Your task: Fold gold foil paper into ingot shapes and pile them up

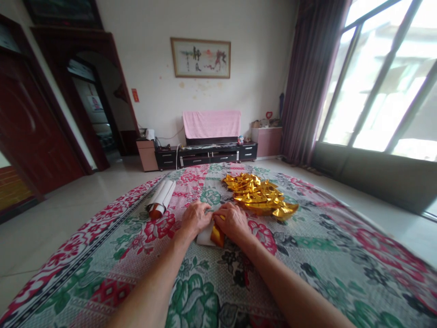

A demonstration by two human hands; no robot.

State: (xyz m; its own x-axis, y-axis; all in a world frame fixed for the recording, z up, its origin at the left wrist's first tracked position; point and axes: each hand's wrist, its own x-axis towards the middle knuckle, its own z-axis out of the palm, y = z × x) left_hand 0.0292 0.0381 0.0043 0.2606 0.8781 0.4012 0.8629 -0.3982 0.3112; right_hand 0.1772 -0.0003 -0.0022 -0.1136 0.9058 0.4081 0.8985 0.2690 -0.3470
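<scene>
Both of my hands meet over a small sheet of gold foil paper with a folded edge. My right hand has its fingers closed over the upper part of the foil. From the other side, my left hand curls its fingers in at the sheet's top left, and its fingertips partly hide the fold. Beneath them lies a flat white piece, perhaps paper or a pad. Just beyond my right hand is a pile of shiny gold foil folded pieces, boat-shaped with pointed ends.
A rolled white sheet with an orange-brown inner end lies to the left on the flowered tablecloth. Past the table's far edge stand a low black cabinet and a screen under a pink cloth. Windows are on the right.
</scene>
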